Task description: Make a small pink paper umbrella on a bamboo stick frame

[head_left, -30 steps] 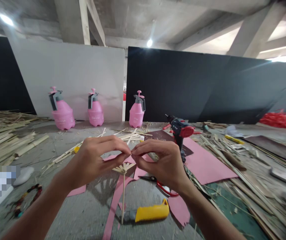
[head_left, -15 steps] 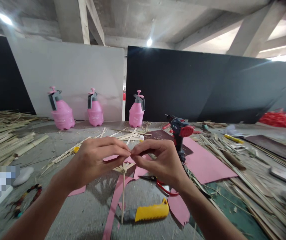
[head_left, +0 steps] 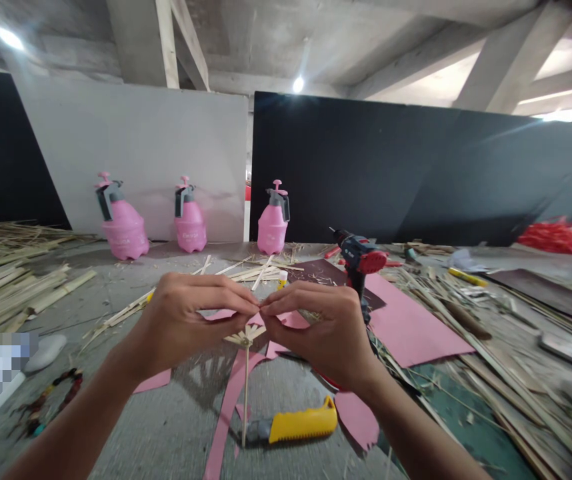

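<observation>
My left hand (head_left: 193,313) and my right hand (head_left: 321,327) meet at their fingertips in the middle, both closed in a pinch. Below them hangs a small bamboo fan frame (head_left: 246,339), its pale ribs spreading upward from a thin stick handle (head_left: 247,393). The fingers hide the upper ends of the ribs, and exactly what each fingertip pinches cannot be made out. Pink paper (head_left: 293,320) shows behind and between the hands. Past the handle's lower end lies a yellow-handled knife (head_left: 303,423). Red scissor handles (head_left: 331,381) are mostly covered by my right hand.
Pink paper pieces (head_left: 359,420) lie around the knife. A cordless drill (head_left: 359,257) stands behind my right hand, beside a large pink sheet (head_left: 416,327). Several bamboo strips (head_left: 41,287) cover the left side. Pink spray bottles (head_left: 272,227) line the back. A beaded bracelet (head_left: 61,393) lies left.
My right hand's fingers have straightened and moved closer to the left hand's, with the wrist slightly lower. A glue stick now shows behind, while the scissors are more covered. The fan frame barely moved.
</observation>
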`<state>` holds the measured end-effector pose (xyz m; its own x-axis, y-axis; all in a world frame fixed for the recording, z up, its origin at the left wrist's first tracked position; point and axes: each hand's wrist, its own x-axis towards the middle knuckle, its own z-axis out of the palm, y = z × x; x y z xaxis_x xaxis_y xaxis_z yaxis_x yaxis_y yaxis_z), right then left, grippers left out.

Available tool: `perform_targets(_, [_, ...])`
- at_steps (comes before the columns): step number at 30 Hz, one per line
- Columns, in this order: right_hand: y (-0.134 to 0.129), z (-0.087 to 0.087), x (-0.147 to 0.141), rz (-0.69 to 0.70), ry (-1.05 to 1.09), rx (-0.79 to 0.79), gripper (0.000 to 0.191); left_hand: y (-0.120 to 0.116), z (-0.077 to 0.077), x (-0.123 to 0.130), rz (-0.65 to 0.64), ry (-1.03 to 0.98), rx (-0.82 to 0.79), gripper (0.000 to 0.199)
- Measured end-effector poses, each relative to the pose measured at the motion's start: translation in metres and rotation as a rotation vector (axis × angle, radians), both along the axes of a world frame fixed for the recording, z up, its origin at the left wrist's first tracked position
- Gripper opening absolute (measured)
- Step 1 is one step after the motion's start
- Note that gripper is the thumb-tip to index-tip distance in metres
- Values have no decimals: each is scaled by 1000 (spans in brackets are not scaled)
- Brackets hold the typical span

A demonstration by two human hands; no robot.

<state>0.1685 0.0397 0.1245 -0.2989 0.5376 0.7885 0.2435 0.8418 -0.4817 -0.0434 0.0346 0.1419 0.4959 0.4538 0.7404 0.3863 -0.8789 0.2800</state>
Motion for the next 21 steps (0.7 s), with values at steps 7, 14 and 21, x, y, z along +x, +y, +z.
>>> perform_targets(7, [0,1,0,-14,-19,56,22,0,0,0,-13,-26,-76,8])
perform_targets(14, [2,-2,3,4,-32,-1,23,0,0,-1,-17,18,-46,10])
perform_targets(21, [5,-3,6,19,-35,-32,22,1,-1,-3,16,39,-17,13])
